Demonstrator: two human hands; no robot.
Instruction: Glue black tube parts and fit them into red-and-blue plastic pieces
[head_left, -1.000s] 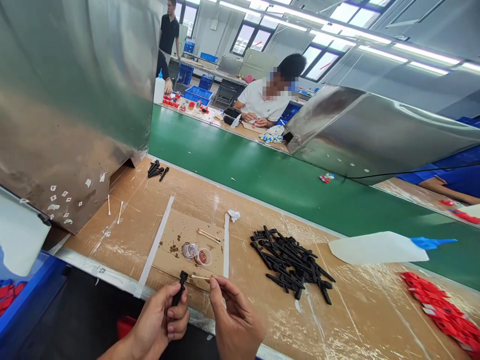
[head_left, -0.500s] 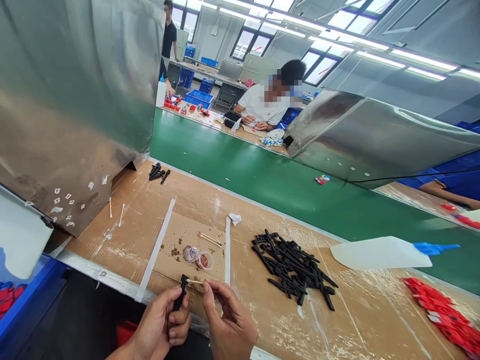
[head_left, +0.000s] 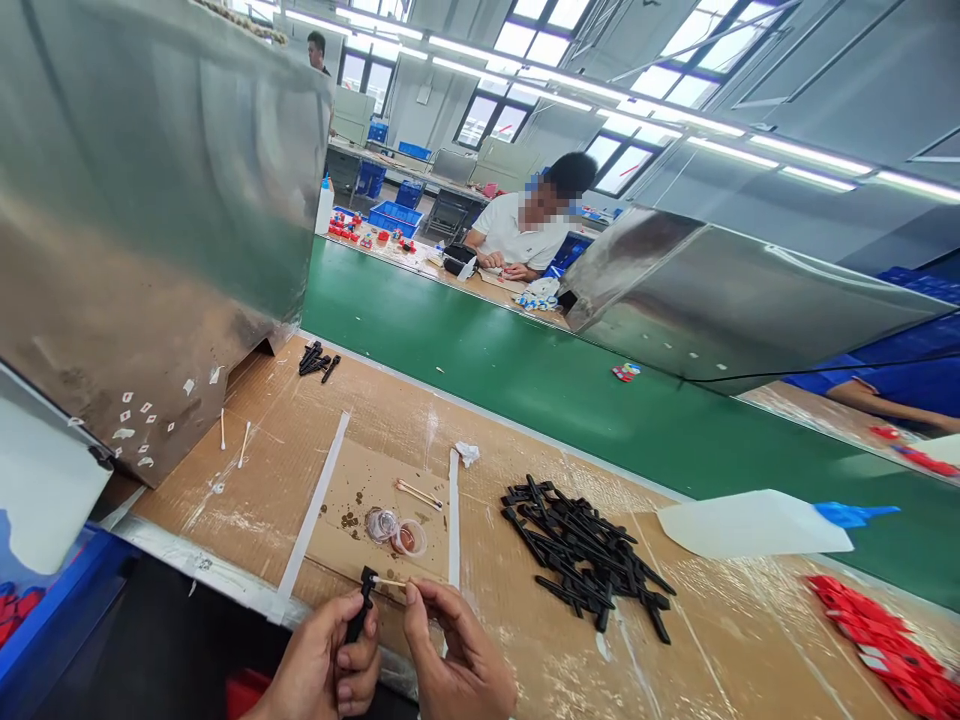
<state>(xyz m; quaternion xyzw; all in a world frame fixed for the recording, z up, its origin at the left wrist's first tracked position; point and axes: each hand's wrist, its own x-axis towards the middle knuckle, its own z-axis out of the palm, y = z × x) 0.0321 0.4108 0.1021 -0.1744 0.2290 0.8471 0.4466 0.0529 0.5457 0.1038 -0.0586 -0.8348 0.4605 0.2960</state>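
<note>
At black piece (head_left: 365,598), swab (head_left: 391,584) (slender)

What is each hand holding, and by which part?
The left hand grips a slim black rod-shaped piece by its shaft; the right hand pinches a thin white-tipped tan swab toward its right end.

Green belt (head_left: 450,340), with a person in white (head_left: 519,228) seated beyond
One metal panel (head_left: 165,200) stands at left, a second panel (head_left: 697,300) at right. A small colourful piece (head_left: 625,372) lies on the belt; a blue crate (head_left: 395,217) sits farther back. Tube lights (head_left: 732,152) hang overhead, windows (head_left: 475,120) behind.
</note>
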